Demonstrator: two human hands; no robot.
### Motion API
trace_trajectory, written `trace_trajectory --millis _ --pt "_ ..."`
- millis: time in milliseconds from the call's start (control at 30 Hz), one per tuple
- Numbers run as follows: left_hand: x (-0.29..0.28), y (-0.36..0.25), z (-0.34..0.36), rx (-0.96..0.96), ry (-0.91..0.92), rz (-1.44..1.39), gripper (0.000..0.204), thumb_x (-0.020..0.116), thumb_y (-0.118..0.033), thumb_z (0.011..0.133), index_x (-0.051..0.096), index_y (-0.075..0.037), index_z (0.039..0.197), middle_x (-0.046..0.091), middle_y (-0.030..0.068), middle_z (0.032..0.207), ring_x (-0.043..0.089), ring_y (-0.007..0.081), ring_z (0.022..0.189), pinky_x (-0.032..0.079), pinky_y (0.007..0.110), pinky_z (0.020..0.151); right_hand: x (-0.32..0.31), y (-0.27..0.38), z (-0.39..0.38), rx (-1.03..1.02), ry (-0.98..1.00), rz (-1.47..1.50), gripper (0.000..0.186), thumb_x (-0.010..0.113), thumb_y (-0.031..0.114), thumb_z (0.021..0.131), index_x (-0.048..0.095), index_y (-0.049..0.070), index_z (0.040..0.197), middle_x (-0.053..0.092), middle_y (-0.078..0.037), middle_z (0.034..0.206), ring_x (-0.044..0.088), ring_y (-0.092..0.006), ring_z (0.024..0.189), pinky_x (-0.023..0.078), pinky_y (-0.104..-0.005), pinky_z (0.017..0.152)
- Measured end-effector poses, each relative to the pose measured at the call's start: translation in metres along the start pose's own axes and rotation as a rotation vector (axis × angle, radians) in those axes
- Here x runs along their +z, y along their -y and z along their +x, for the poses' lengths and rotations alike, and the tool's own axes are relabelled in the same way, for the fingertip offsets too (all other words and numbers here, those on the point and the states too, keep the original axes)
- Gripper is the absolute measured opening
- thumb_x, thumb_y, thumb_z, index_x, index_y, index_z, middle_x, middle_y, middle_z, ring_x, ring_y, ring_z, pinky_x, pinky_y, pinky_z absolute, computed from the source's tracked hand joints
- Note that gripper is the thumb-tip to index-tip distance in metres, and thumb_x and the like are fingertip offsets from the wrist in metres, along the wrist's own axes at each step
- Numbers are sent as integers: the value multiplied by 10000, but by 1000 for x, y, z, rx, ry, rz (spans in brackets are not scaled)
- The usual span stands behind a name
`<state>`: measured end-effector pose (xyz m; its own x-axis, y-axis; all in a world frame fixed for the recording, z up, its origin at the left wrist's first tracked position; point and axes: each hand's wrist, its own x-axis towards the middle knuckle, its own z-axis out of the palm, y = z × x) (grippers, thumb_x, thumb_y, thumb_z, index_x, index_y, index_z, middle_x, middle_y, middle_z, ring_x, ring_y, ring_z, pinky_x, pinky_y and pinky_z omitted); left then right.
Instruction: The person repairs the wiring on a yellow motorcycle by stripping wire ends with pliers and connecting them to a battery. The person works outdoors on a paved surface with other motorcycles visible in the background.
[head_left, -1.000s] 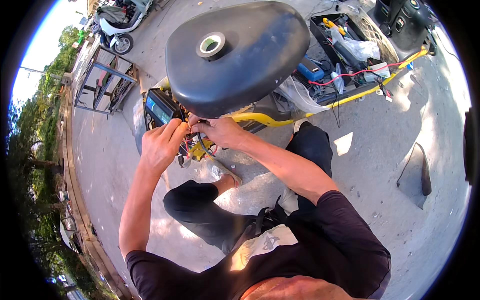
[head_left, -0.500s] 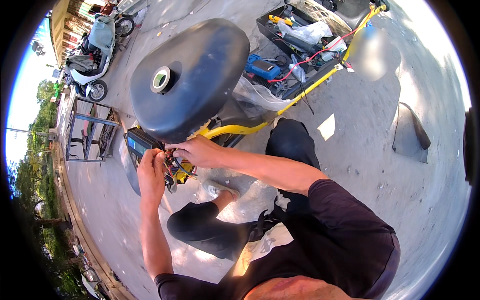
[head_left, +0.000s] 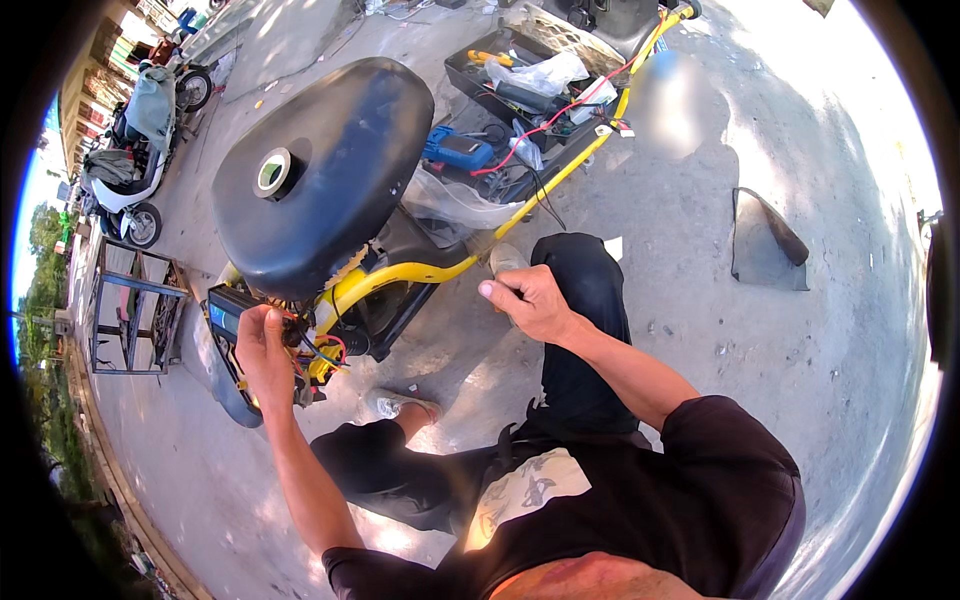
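My left hand (head_left: 265, 355) is closed in a pinch on the wires (head_left: 325, 352), a bundle of several colours at the front of a yellow-framed bike (head_left: 400, 273). A black box with a blue face (head_left: 226, 314) sits just beside its fingers. Above the wires lies a large dark tank (head_left: 330, 180) with a round filler opening, its lower edge ragged and yellowish. My right hand (head_left: 540, 305) is apart from the bike, over my bent knee. Its fingers are curled with the thumb against them; whether something small is inside is hidden.
A black toolbox (head_left: 470, 75) with plastic bags and tools stands at the far end of the frame. Nearby lie a blue meter (head_left: 458, 148) and a red cable (head_left: 545, 126). A metal rack (head_left: 140, 268) and parked scooters (head_left: 130, 190) stand left. A dark sheet (head_left: 765, 240) lies right.
My right hand has left the wires and moved right, over my knee. My left hand stays at the wires. The view has shifted, so the bike sits further left and lower.
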<state>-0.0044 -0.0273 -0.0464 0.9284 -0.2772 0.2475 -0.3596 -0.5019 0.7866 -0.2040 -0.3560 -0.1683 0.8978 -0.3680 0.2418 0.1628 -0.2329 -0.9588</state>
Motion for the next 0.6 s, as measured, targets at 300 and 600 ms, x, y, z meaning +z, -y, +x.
trace_trajectory --millis 300,600 --pt "6 12 -1 11 -54 -86 125 684 -95 1071 673 18 1122 705 34 1019 630 87 930 508 245 873 -85 268 -19 -535 223 9 399 750 30 881 459 20 608 441 -55 556 392 -195 460 259 -350 460" --pt "0 10 -5 41 -95 -12 169 733 -125 1046 703 25 1120 733 39 998 652 96 926 513 245 865 -50 270 -38 -489 194 -18 397 748 3 810 428 48 580 443 -38 549 384 -183 431 222 -348 434"
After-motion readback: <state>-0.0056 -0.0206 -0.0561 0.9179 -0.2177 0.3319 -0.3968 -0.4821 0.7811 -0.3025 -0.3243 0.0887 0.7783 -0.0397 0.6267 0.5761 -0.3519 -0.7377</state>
